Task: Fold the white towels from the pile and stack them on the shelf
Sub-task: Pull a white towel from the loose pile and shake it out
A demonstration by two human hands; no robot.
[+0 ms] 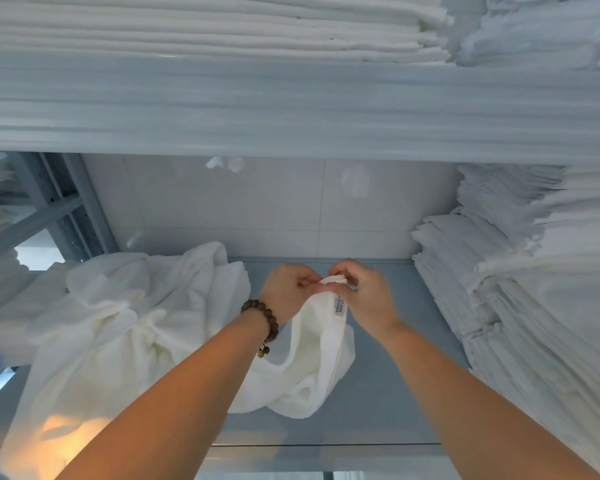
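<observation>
Together, both hands (326, 292) pinch a white towel (312, 358), its label (340, 305) unreadable.

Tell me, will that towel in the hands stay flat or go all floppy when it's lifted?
Probably floppy: the towel already sags in loose folds below the left hand and right hand pinching its top edge. It likely feels light, since fingertips alone hold it up. It looks soft, not slippery.

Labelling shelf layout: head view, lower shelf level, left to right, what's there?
Loose pile of unfolded white towels → left hand → right hand, both gripping one white towel's tagged edge → tall stack of folded white towels.
</observation>
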